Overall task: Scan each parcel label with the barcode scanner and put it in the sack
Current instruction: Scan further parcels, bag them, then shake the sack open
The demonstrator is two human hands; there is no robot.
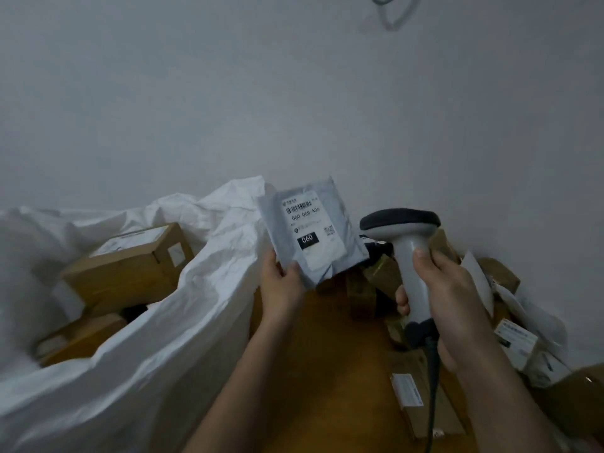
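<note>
A plain pale wall [294, 93] is filling the background, with a brown floor [327, 371] lying below it. The left hand [282, 282] is holding up a grey mailer parcel [313, 230], its fingers and thumb pinching the parcel's lower corner, so the white label [309, 223] with its barcode and a black "060" block is facing the person. Just right of the parcel, the right hand [454, 299] is gripping the handle of a grey barcode scanner [405, 250], fingers curled round it, the dark head sitting beside the parcel's right edge and a cable [433, 387] trailing down from the handle. Left of the parcel, a big white sack [147, 338] is standing open, with brown cardboard boxes [127, 263] lying inside. Right of and below the parcel, more boxes and labelled parcels [510, 338] are lying heaped on the floor.
</note>
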